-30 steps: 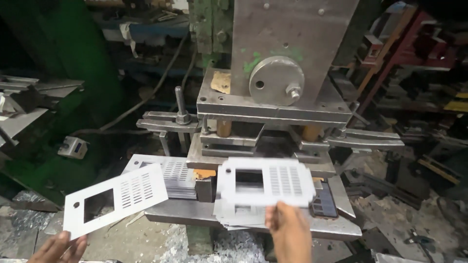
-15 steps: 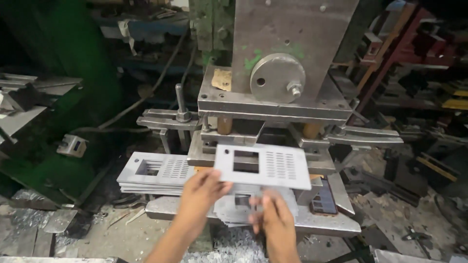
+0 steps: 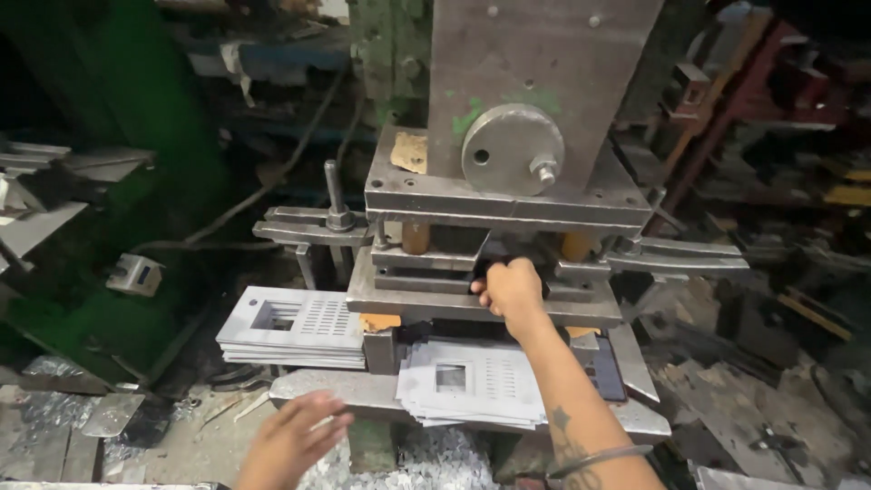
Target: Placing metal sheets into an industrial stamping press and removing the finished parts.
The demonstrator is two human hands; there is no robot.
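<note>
Right hand (image 3: 510, 289) reaches into the press die gap (image 3: 472, 263), grip curled; contents hidden. Left hand (image 3: 292, 439) spread, empty, nearer the plate stack (image 3: 467, 383) just below.

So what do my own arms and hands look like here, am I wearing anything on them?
Both hands are bare, with no gloves and no sleeves in view. The right forearm carries a small dark tattoo and a thin metal bangle further up it. The left hand shows blurred at the bottom edge, with nothing worn that can be made out.
</note>
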